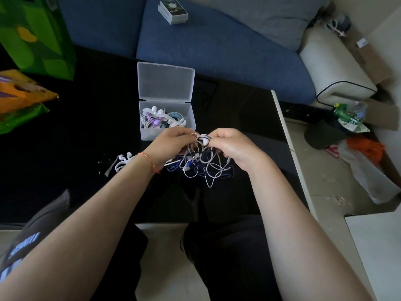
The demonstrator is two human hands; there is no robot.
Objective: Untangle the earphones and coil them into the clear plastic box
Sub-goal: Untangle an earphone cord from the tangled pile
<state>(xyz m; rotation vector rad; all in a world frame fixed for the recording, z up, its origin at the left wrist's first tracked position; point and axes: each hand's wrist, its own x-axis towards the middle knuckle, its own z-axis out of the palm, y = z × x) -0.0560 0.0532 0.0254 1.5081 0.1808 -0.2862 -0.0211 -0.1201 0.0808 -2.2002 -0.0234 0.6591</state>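
Observation:
A tangle of white and dark blue earphones (204,165) hangs between my two hands over the black table (86,131). My left hand (168,145) and my right hand (233,147) both pinch the top of the tangle, fingertips almost touching around a white earbud. The clear plastic box (145,134) stands just beyond my hands with its lid (166,80) swung open toward the sofa. Coiled purple, light blue and white earphones (161,118) lie inside it. A white earphone piece (121,162) rests on the table by my left wrist.
Green and orange bags (32,61) occupy the table's left side. A blue sofa (217,46) with a small white box (173,11) on it lies behind the table. Rubbish and bags (355,135) sit on the floor to the right.

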